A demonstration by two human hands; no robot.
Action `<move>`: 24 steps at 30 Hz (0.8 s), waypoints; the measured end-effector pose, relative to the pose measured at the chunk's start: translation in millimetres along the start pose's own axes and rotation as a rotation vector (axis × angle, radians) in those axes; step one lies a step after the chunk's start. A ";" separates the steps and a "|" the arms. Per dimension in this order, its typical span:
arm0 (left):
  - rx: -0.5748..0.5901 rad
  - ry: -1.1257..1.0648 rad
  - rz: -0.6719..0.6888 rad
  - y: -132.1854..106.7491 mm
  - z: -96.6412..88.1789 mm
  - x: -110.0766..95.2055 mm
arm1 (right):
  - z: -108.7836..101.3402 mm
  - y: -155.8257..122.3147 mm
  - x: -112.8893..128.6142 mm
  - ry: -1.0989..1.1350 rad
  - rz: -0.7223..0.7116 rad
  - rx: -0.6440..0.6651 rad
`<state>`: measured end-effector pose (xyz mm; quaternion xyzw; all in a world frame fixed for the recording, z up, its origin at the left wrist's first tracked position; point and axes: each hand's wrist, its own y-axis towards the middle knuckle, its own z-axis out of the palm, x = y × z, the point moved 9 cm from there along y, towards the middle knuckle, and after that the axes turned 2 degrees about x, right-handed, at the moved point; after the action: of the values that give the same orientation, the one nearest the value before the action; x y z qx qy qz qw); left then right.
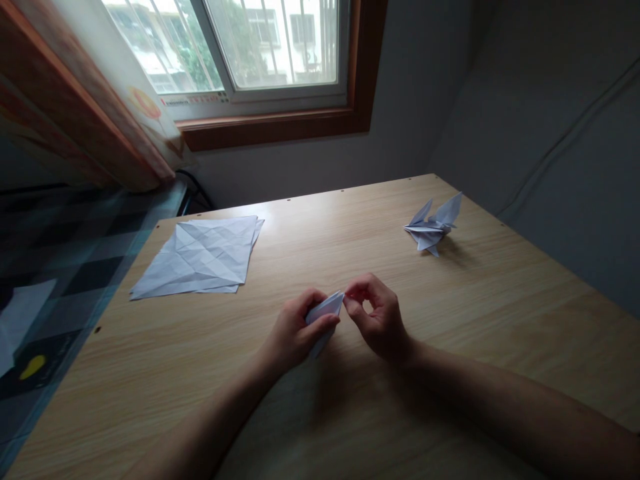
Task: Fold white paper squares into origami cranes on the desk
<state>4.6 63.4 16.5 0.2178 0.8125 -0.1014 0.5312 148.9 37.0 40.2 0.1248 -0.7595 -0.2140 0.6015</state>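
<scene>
A small folded white paper piece (326, 311) is held just above the middle of the wooden table (450, 320). My left hand (295, 330) wraps round its lower part, fingers closed. My right hand (377, 317) pinches its upper tip with thumb and forefinger. A finished folded paper bird (433, 225) stands on the table to the far right, apart from both hands.
A stack of creased white paper sheets (203, 257) lies at the table's far left. Behind it are a window (250, 47) and a curtain (100, 100). A checked bed cover (60, 267) is on the left, a grey wall on the right.
</scene>
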 end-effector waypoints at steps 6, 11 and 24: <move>0.016 -0.008 -0.003 -0.4 1.4 2.2 | 0.0 0.6 0.8 0.001 -0.009 0.005; -0.004 -0.008 -0.010 -0.2 -0.4 0.5 | -0.5 1.0 3.1 -0.002 -0.030 0.007; -0.079 -0.191 -0.024 -0.9 -1.2 13.7 | 2.1 1.7 2.5 0.002 -0.031 0.029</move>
<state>-1.4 66.4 4.5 0.1763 0.7641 -0.0960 0.6131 146.3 37.8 42.7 0.1457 -0.7598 -0.2122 0.5970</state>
